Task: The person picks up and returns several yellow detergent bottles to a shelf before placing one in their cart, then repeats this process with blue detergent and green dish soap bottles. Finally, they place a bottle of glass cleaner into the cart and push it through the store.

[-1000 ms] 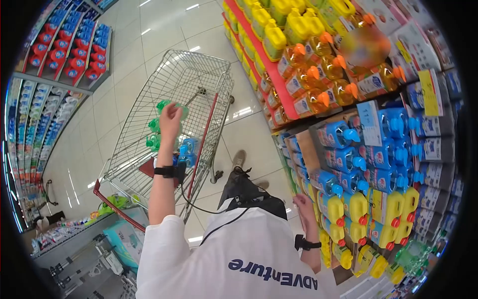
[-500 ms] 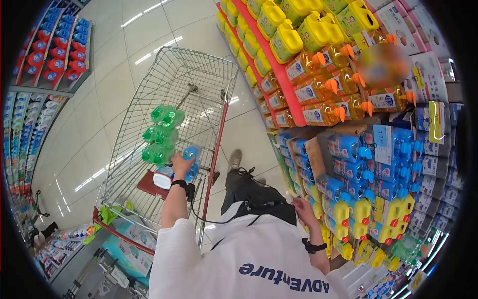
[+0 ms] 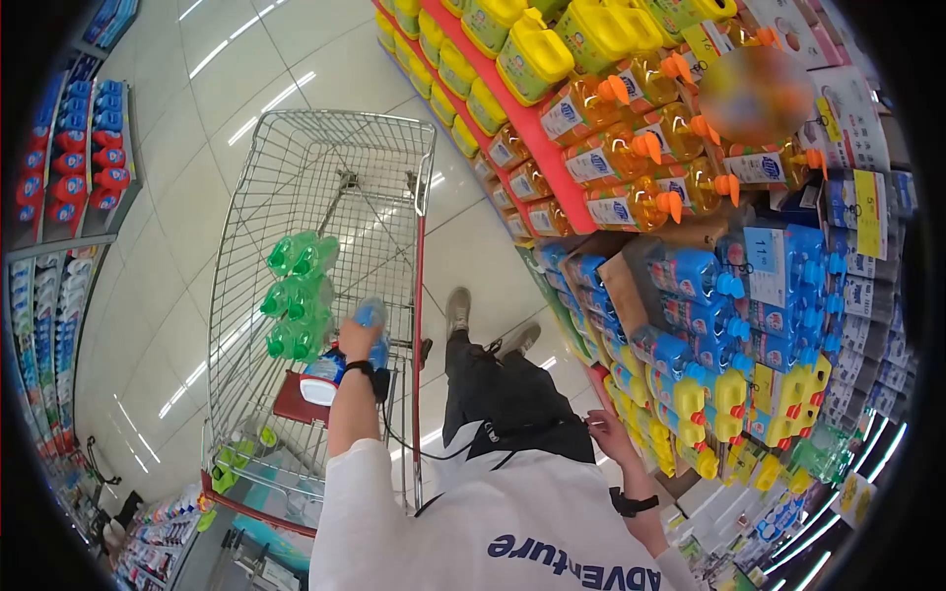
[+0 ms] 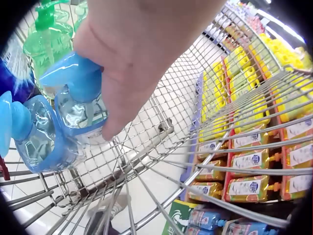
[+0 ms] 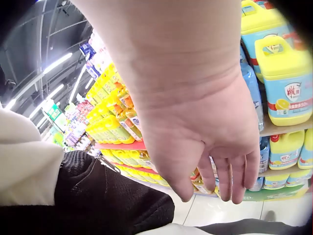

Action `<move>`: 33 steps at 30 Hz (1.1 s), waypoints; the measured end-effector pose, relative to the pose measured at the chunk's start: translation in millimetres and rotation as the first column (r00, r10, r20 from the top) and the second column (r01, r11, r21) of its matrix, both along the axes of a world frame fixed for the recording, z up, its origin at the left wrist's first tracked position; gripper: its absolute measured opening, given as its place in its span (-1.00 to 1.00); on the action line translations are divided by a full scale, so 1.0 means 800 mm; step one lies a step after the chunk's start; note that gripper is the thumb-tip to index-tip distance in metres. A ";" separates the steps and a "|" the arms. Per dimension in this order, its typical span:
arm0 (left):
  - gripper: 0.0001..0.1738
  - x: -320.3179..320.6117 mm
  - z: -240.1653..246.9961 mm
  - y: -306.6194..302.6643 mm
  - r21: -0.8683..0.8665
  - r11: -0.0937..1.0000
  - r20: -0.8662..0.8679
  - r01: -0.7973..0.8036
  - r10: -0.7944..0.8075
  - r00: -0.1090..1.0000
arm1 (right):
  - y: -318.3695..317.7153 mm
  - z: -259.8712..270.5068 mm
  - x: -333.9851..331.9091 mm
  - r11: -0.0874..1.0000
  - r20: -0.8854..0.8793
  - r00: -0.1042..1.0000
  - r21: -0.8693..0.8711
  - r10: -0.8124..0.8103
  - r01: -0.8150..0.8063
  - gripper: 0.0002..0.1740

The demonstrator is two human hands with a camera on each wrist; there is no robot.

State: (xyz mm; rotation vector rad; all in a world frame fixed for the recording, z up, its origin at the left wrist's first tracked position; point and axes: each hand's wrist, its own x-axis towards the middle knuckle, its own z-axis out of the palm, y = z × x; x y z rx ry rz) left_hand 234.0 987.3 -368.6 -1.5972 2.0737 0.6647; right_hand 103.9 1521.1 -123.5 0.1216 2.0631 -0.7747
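Inside the wire shopping cart (image 3: 424,187), my left hand (image 3: 357,340) grips a clear bottle with a blue pump top (image 4: 80,110) near its neck. Close against it stands another blue pump bottle (image 4: 36,134). Green pump bottles (image 3: 301,300) stand grouped just beyond the hand, and a dark blue bottle with a white cap (image 3: 320,381) lies on the cart's red child-seat flap. The fingertips of this hand are hidden behind the bottle. My right hand (image 5: 210,142) hangs beside my body, fingers loosely extended and holding nothing.
To the right, stacked shelves carry orange pump bottles (image 3: 616,153), yellow jugs (image 3: 532,59) and blue bottles (image 3: 680,286). Red-and-blue bottles (image 3: 69,163) fill a shelf at the left. The cart's red handle (image 3: 256,517) is near my body, on tiled floor (image 3: 473,217).
My left hand has come back from above the green bottles to the blue pump bottles and grips one. The head view has shifted, and the right hand still hangs at my side.
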 end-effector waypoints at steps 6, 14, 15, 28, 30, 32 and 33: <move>-0.18 0.058 0.074 -0.047 0.434 0.819 -0.341 -0.376 0.536 0.772 | -0.034 -0.002 -0.026 0.997 -0.069 0.994 0.018 0.082 -0.081 -0.56; -0.44 0.030 0.327 -0.034 0.698 0.677 -0.439 -0.233 0.662 0.608 | -0.066 -0.045 -0.062 0.985 -0.181 0.980 -0.132 0.087 -0.112 -0.47; -0.44 0.004 0.353 -0.022 0.703 0.685 -0.448 -0.191 0.635 0.629 | -0.069 -0.053 -0.067 0.980 -0.220 0.972 -0.156 0.085 -0.121 -0.48; -0.20 -0.290 0.362 0.246 0.844 0.328 -0.477 0.424 0.096 0.874 | -0.067 0.041 -0.055 0.884 -0.345 0.904 -0.461 -0.251 0.070 -0.10; -0.21 -0.328 0.346 0.289 0.897 0.237 -0.392 0.373 0.040 0.919 | -0.062 0.039 -0.064 0.901 -0.491 0.832 -0.432 -0.259 0.026 -0.04; -0.28 -0.355 0.328 0.329 0.922 0.126 -0.362 0.365 -0.046 0.931 | -0.060 0.031 -0.070 0.922 -0.620 0.745 -0.386 -0.244 -0.019 0.02; -0.36 -0.368 0.317 0.347 0.937 0.087 -0.335 0.340 -0.068 0.940 | -0.060 0.023 -0.076 0.923 -0.616 0.732 -0.382 -0.292 0.046 0.04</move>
